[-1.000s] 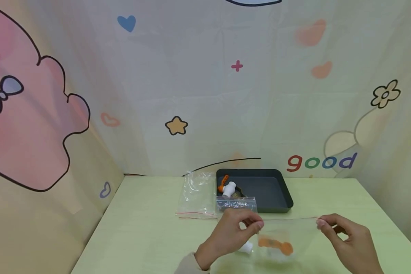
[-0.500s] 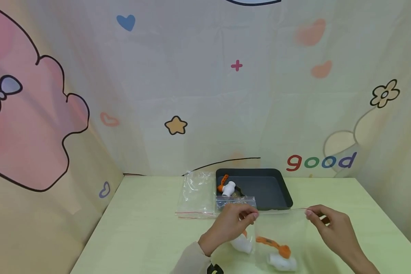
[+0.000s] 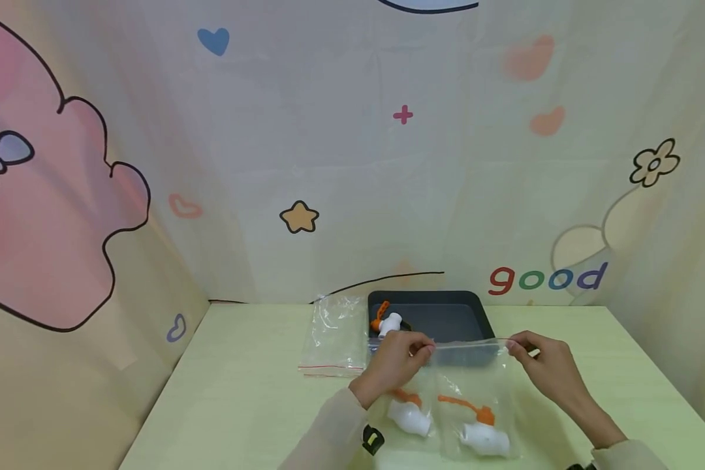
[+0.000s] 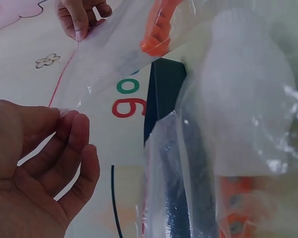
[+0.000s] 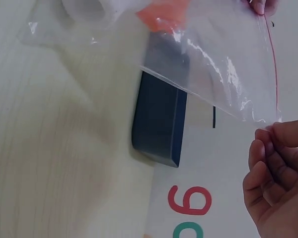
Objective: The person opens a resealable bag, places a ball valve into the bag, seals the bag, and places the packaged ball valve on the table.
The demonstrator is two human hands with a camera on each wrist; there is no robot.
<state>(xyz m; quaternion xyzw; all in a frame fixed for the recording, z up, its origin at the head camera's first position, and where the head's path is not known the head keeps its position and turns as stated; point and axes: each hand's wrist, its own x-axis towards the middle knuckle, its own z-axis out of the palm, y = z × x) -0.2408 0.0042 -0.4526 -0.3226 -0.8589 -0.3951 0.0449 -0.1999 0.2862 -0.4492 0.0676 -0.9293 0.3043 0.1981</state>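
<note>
A clear zip bag (image 3: 472, 375) with a red line along its top edge hangs stretched between both hands. My left hand (image 3: 395, 365) pinches its top left corner, and my right hand (image 3: 548, 367) pinches the top right one; both pinches also show in the left wrist and right wrist views. Low inside this bag is a white plastic ball valve (image 3: 485, 440) with an orange handle (image 3: 461, 403). Just left of it, below my left hand, a second white and orange ball valve (image 3: 410, 418) lies in another clear bag, partly hidden by the hand.
At the back stands a dark grey tray (image 3: 483, 310), holding another white valve (image 3: 390, 322) with an orange handle at its left end; my left hand and the held bag cover part of the tray. Flat clear bags (image 3: 336, 336) lie left of it. A printed curtain (image 3: 352, 163) hangs behind the table.
Both hands have risen in view with the bag, the right one also shifting left. The white valve body inside it now shows clearly, and the second bagged valve is more exposed.
</note>
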